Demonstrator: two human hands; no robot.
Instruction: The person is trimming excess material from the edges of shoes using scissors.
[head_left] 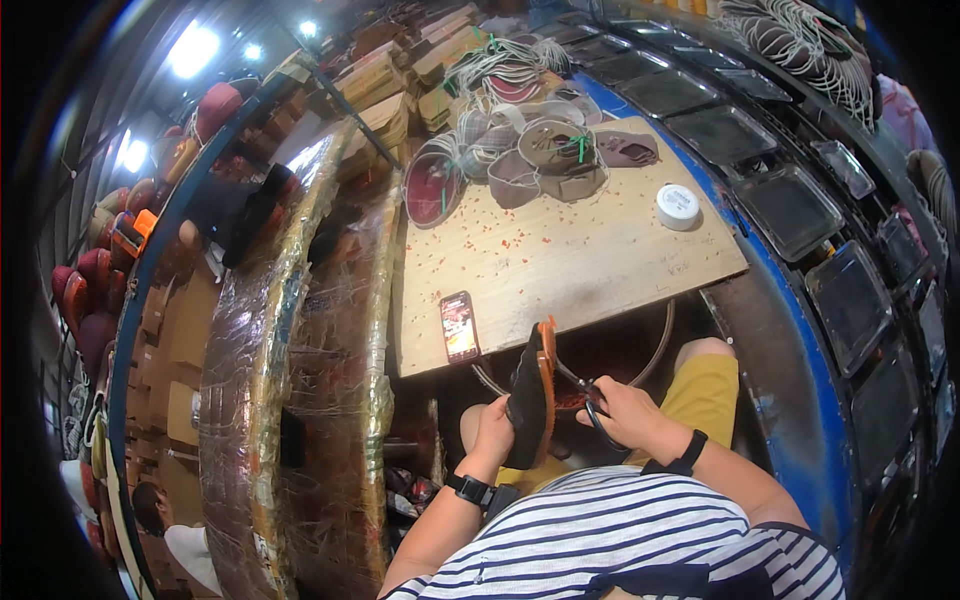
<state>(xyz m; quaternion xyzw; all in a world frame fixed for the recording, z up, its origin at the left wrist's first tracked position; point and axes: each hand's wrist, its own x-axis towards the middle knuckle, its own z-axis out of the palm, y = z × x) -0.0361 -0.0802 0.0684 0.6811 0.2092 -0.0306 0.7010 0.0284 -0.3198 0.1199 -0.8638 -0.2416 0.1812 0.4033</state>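
My left hand is closed round a black shoe with an orange-brown sole. The shoe is held upright, in front of the table's near edge. A strip of orange stands up at the sole's top end. In my right hand is a pair of dark-handled scissors, its fingers round the handles. The scissors' blades point toward the sole; whether they touch it I cannot tell.
On the wooden table lie a lit phone, a round white tub, orange scraps and piled shoe uppers. Metal trays line the right side. A plastic-wrapped rack stands left, and a person shows at lower left.
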